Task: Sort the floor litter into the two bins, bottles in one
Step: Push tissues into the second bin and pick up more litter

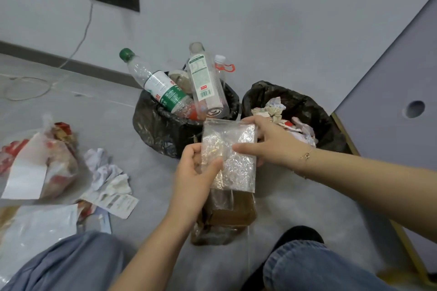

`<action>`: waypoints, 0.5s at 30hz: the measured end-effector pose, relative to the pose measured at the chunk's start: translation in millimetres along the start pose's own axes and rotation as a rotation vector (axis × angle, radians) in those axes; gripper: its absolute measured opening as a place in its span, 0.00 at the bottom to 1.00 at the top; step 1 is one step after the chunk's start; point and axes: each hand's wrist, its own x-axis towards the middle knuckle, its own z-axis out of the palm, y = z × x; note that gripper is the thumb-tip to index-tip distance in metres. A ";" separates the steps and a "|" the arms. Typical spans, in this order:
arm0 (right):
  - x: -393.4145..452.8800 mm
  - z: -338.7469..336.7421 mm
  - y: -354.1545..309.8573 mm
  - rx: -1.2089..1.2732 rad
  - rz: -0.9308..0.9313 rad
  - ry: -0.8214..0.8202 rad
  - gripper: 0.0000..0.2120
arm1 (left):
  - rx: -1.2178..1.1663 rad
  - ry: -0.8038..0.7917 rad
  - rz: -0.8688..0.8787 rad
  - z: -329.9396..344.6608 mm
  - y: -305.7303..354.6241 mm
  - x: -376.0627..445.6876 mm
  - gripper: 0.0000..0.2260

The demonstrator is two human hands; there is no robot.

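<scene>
Clear plastic bag [233, 156] pinched between left hand [197, 168] and right hand [267, 142].

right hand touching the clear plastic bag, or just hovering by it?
Touching. In the head view the right hand grips the clear plastic bag at its upper right edge, thumb lying across the front; the left hand holds the lower left.

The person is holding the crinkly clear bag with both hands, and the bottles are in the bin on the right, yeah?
Not quite. The head view shows the bottles standing in the left bin; the right bin holds crumpled paper. The rest is right: the left hand and the right hand both hold the crinkly clear bag.
</scene>
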 end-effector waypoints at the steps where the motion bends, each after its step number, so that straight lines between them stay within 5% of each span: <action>1: 1.2 -0.1 1.9 0.056 0.014 0.021 0.25 | -0.020 -0.011 -0.005 0.0 0.7 -0.3 0.12; 4: 4.1 -7.6 6.8 0.174 0.048 0.091 0.17 | -0.050 -0.048 -0.014 -0.6 0.2 2.4 0.13; 6: 5.4 -15.4 8.2 0.038 -0.014 0.185 0.16 | 0.021 -0.037 0.031 -3.0 -3.9 5.3 0.14; 11: 13.8 -23.3 13.7 -0.347 -0.153 0.225 0.17 | 0.838 0.073 0.150 -17.4 -28.3 11.9 0.17; 15: 23.2 1.3 9.0 -0.406 -0.211 0.123 0.20 | 0.689 -0.077 -0.039 -20.1 -38.3 11.2 0.15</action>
